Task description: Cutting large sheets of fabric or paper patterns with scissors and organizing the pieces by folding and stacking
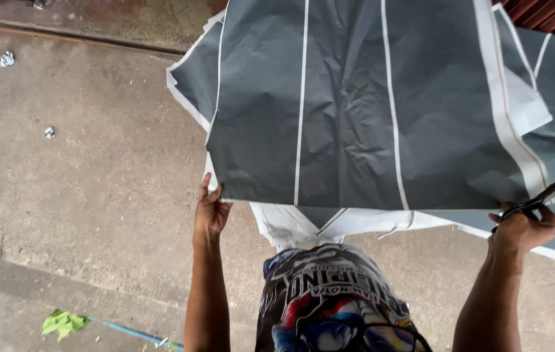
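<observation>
A large dark grey sheet with thin white stripes (pixel 355 111) is spread out in front of me above a concrete floor. My left hand (pixel 209 212) pinches the sheet's near left corner. My right hand (pixel 524 228) is closed on the handles of black scissors (pixel 554 191), whose blades point up and to the right at the sheet's right edge. More grey and white sheets (pixel 551 104) lie underneath, sticking out on the right and along the near edge.
The concrete floor (pixel 75 176) stretches to the left, with small crumpled scraps (pixel 7 59) on it. A green scrap (pixel 63 322) and a thin blue stick (pixel 127 332) lie at the lower left. A reddish wall base (pixel 551 13) runs along the top.
</observation>
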